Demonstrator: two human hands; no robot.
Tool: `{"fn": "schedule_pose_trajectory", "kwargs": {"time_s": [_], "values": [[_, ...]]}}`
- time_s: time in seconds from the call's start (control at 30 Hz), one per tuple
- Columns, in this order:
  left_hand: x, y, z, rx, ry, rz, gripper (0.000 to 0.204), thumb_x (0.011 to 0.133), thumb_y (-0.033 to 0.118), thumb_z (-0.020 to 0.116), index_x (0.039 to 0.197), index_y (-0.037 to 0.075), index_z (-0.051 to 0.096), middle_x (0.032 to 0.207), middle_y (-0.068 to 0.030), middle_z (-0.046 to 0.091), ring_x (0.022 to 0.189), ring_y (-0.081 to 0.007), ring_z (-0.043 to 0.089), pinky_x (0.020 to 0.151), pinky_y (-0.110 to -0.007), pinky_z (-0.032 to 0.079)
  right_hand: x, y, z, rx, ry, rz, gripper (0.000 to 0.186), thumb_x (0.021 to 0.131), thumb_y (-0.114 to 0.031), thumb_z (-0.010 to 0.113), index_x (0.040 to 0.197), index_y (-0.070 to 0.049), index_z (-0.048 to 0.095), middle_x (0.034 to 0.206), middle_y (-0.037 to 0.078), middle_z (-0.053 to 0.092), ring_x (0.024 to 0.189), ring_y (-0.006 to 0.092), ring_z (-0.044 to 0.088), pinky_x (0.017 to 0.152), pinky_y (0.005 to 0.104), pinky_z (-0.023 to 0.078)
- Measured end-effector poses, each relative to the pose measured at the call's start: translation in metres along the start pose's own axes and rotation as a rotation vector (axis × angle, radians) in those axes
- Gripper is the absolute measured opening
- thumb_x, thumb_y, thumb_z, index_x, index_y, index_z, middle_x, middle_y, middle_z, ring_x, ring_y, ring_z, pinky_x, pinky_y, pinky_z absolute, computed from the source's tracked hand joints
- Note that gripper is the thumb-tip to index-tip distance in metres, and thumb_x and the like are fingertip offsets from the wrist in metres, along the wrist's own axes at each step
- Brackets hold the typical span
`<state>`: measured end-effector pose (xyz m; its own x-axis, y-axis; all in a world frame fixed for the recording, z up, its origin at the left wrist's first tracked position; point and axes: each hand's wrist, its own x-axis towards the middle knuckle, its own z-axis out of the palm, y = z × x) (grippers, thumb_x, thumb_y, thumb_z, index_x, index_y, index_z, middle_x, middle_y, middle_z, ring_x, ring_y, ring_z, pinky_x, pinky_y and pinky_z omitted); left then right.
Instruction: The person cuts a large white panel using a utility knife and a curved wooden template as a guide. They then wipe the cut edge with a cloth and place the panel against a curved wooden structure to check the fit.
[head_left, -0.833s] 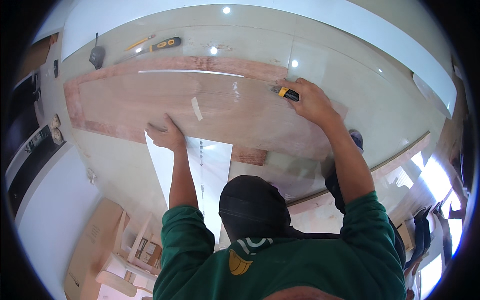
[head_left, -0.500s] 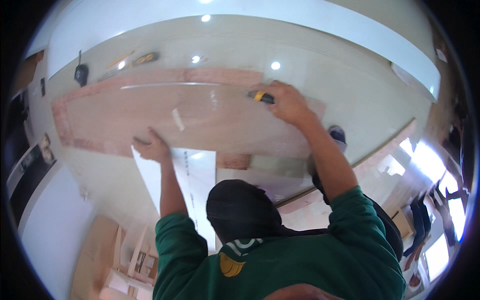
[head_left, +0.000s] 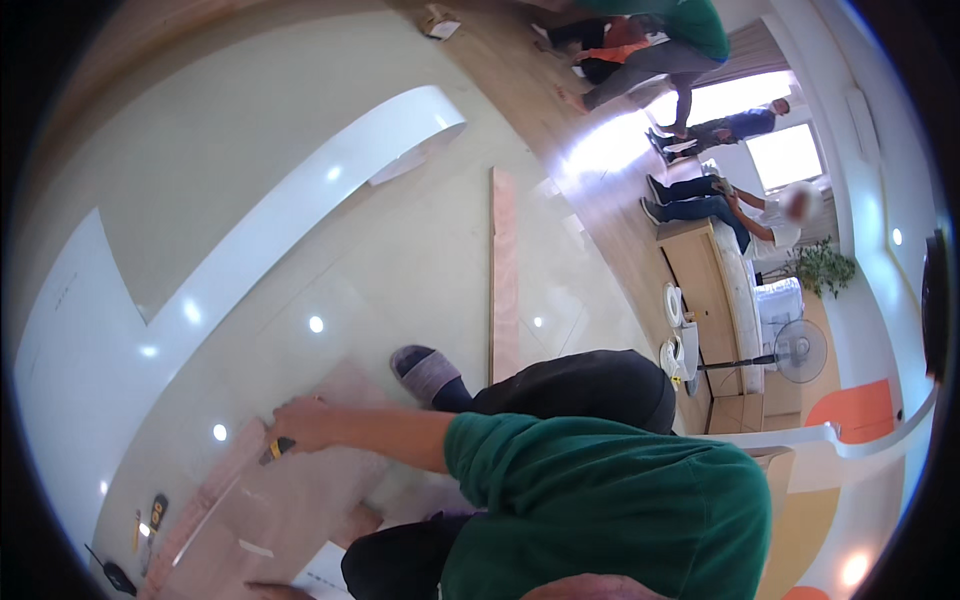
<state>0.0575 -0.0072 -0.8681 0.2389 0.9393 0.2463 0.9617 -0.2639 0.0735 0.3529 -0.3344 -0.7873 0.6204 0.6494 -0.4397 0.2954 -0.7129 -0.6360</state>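
Observation:
In the head view, my right hand (head_left: 306, 422) grips a yellow-and-black utility knife (head_left: 276, 450) at the end of a reddish board (head_left: 176, 540), which has a thin translucent panel (head_left: 225, 560) over it with a pale tape strip (head_left: 255, 548). At the bottom edge, my left hand (head_left: 270, 589) is only partly visible, its fingers extended on the board beside a white printed sheet (head_left: 315, 575). A yellow-and-black handled tool (head_left: 157, 515), a pencil (head_left: 137, 530) and a dark object (head_left: 118, 576) with a cord lie beyond the board.
A curved white panel (head_left: 260, 240), a wooden strip (head_left: 503, 270) and my slippered foot (head_left: 428, 372) are on the tiled floor. Several people (head_left: 700, 30) occupy the upper right, one seated (head_left: 775, 225) on a wooden cabinet (head_left: 690, 260). A standing fan (head_left: 800, 350) and a plant (head_left: 820, 265) are there.
The view has swung sharply to the right, bringing the people and room into sight. The board now appears low at the left; my right hand still holds the knife, and my left is mostly out of frame.

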Motion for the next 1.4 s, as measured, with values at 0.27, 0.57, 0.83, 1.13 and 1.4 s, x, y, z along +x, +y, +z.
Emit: {"fn": "schedule_pose_trajectory", "kwargs": {"time_s": [0.27,0.57,0.83,1.13,1.4], "values": [[0.016,0.016,0.002,-0.007,-0.026,-0.006,0.096,0.086,0.072,0.045,0.142,-0.006,0.037,0.141,-0.0324,0.041,0.131,-0.0488,0.040,0.099,-0.067,0.034,0.016,-0.009,0.018,-0.040,0.047,-0.029,0.041,0.078,-0.023,0.075,0.118,-0.027,0.065,0.104,0.009,0.062,0.104,0.0296,0.059,0.090,0.0432,0.046],[0.017,0.016,0.007,-0.022,-0.073,-0.060,0.096,0.087,0.071,0.045,0.143,-0.006,0.034,0.143,-0.0331,0.037,0.133,-0.0486,0.036,0.101,-0.067,0.031,0.021,-0.009,0.020,-0.030,0.090,-0.056,0.040,0.078,-0.029,0.076,0.117,-0.026,0.066,0.101,0.008,0.062,0.102,0.0297,0.059,0.089,0.0423,0.045],[0.001,0.014,0.022,0.049,-0.063,-0.046,0.089,0.089,0.063,0.050,0.142,-0.007,0.034,0.142,-0.0331,0.039,0.131,-0.0457,0.040,0.101,-0.063,0.033,0.012,0.007,0.021,-0.029,0.108,-0.052,0.042,0.076,-0.036,0.076,0.115,-0.026,0.065,0.103,0.009,0.063,0.106,0.0280,0.059,0.092,0.0430,0.044],[0.015,-0.043,0.075,-0.211,0.010,0.073,0.076,0.089,0.055,0.060,0.139,0.000,0.043,0.141,-0.0219,0.046,0.130,-0.0374,0.041,0.107,-0.055,0.028,0.039,0.027,0.065,0.245,0.268,-0.205,0.034,0.078,-0.016,0.072,0.111,-0.007,0.069,0.107,0.015,0.067,0.103,0.0335,0.061,0.096,0.0436,0.045],[0.000,0.026,-0.005,-0.306,-0.123,-0.185,0.094,0.083,0.057,0.064,0.144,-0.007,0.032,0.149,-0.0285,0.033,0.142,-0.0420,0.022,0.115,-0.056,0.012,0.019,-0.014,0.013,0.003,0.130,-0.057,0.046,0.076,-0.026,0.077,0.120,-0.015,0.067,0.096,0.009,0.060,0.090,0.0284,0.060,0.081,0.0395,0.050]]}}
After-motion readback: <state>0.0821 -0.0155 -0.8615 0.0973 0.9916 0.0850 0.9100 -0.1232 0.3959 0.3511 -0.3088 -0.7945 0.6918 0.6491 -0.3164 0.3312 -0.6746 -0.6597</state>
